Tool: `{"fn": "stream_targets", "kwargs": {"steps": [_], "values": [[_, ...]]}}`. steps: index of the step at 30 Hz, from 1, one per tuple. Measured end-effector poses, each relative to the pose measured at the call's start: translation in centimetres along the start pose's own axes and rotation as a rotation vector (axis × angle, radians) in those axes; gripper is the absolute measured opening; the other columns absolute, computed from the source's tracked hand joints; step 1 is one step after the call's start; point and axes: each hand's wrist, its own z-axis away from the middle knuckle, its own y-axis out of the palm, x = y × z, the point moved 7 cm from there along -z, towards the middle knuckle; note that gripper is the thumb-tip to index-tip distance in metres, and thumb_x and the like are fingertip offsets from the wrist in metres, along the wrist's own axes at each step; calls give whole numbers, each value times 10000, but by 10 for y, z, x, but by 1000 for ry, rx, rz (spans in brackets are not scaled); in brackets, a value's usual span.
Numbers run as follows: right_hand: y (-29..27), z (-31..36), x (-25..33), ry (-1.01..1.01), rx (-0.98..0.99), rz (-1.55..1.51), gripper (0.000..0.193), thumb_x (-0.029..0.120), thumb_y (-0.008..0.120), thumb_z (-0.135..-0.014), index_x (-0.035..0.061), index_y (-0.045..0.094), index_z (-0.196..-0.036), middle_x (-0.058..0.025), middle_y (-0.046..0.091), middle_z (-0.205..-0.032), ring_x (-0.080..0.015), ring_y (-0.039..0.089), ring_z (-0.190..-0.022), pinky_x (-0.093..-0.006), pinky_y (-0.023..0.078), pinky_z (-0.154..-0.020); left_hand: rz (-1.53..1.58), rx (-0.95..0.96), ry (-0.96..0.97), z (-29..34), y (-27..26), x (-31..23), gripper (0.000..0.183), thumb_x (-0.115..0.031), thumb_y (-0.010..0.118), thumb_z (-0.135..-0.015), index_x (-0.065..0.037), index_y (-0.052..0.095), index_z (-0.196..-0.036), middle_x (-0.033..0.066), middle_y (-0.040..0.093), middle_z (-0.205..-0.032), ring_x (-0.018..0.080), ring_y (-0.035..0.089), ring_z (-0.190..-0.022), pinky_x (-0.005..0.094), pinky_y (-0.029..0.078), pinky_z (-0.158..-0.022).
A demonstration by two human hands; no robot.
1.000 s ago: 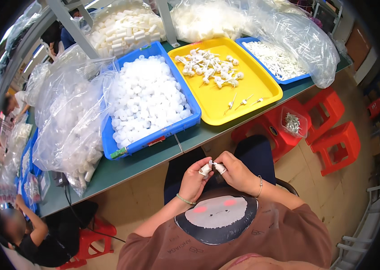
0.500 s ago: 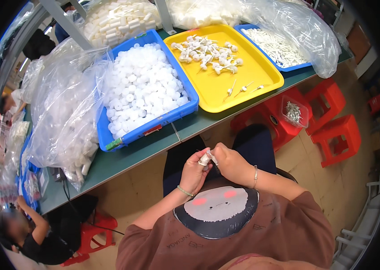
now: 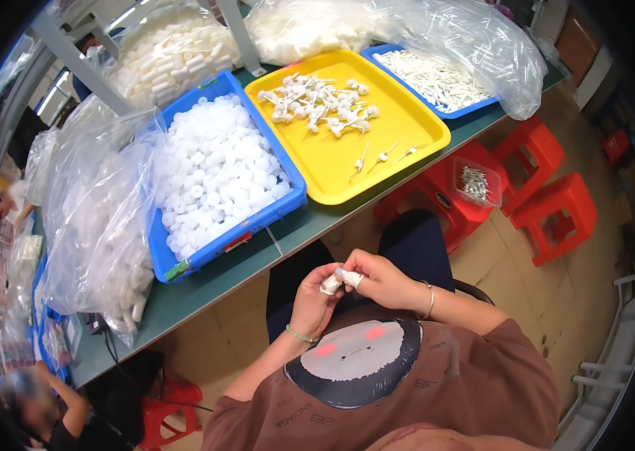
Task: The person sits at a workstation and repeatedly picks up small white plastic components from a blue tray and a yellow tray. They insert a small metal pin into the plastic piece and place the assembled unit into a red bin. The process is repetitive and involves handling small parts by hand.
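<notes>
My left hand (image 3: 313, 302) and my right hand (image 3: 385, 284) meet above my lap, just off the table's front edge. Their fingertips pinch a small whitish plastic piece (image 3: 340, 271) from both sides; its exact shape is mostly hidden by the fingers. White wraps cover a finger on each hand. Ahead of them, a blue tray (image 3: 220, 254) is heaped with translucent white round caps (image 3: 216, 161). Beside it lies a yellow tray (image 3: 400, 161) with a pile of white pieces on thin pins (image 3: 321, 105) and several separate ones near its front.
Another blue tray (image 3: 475, 111) contains thin white sticks. Plastic bags (image 3: 99, 225) of white parts cover the green table's left and back. Red stools (image 3: 558, 225) stand at right, one bearing a clear box (image 3: 475, 184) of small parts. A co-worker (image 3: 54, 406) sits at lower left.
The view has shifted, so the trays appear lower and further left. My hands stay together; the right fingers have turned and come closer to the left fingertips around the small piece.
</notes>
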Motion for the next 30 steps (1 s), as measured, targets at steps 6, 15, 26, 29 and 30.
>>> {"fn": "stream_targets", "kwargs": {"steps": [6, 15, 26, 29, 30], "values": [[-148, 10, 160, -561, -785, 937, 195, 112, 585, -839, 11, 621, -1002, -156, 624, -927, -312, 603, -881, -368, 474, -786, 139, -17, 14, 9, 3, -10, 180, -159, 597, -918, -101, 545, -1081, 48, 584, -1079, 91, 518, -802, 200, 432, -616], [-311, -74, 153, -18, -618, 1366, 116, 79, 678, -720, 29, 704, -821, -171, 669, -779, -312, 651, -774, -379, 509, -741, 115, -59, -26, 7, 3, -7, 213, -187, 595, -922, -109, 528, -1109, 47, 587, -1072, 95, 530, -807, 203, 444, -623], [-187, -18, 176, -501, -672, 779, 150, 74, 633, -794, 21, 649, -933, -107, 622, -809, -226, 579, -717, -306, 463, -666, 227, -63, 15, 9, -4, -13, 225, -188, 591, -922, -120, 522, -1125, 47, 580, -1114, 114, 573, -878, 215, 520, -708], [-78, 14, 136, -612, -350, 835, 160, 19, 646, -764, 39, 657, -923, -93, 615, -827, -213, 590, -741, -306, 471, -672, 296, -47, 36, 4, -2, -11, 234, -195, 603, -912, -123, 524, -1120, 32, 577, -1132, 125, 592, -922, 231, 539, -754], [-55, 18, 116, -607, -283, 809, 169, -1, 648, -753, 43, 659, -916, -87, 612, -830, -207, 593, -747, -306, 473, -674, 307, -41, 34, 4, -1, -11, 241, -199, 611, -907, -125, 525, -1120, 29, 577, -1135, 127, 598, -948, 235, 543, -769]]}}
